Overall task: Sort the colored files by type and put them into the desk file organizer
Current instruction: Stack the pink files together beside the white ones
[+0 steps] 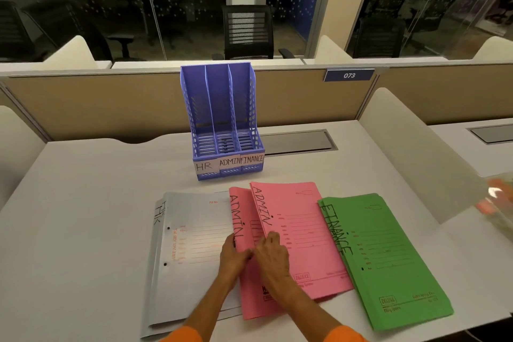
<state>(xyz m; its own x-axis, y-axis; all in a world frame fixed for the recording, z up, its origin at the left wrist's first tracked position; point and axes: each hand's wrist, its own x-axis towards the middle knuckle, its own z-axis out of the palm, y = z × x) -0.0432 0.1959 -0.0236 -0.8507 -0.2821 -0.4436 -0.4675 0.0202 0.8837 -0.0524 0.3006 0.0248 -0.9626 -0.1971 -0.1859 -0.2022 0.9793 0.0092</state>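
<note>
A blue three-slot file organizer (225, 130) stands at the back of the desk, its slots labelled HR, ADMIN and FINANCE and all bare. In front lie white HR files (191, 241) on the left, two pink ADMIN files in the middle, and green FINANCE files (388, 258) on the right. The left pink file (245, 286) overlaps the white ones; the right pink file (305, 233) lies partly over it. My left hand (234, 255) pinches the left edge of the left pink file. My right hand (273, 253) rests flat on the two pink files where they overlap.
The white desk (83, 216) has a grey cable hatch (298, 143) behind the organizer. Beige partition walls (116, 103) enclose the back, with white dividers at both sides. A clear plastic object (499, 203) sits past the right divider.
</note>
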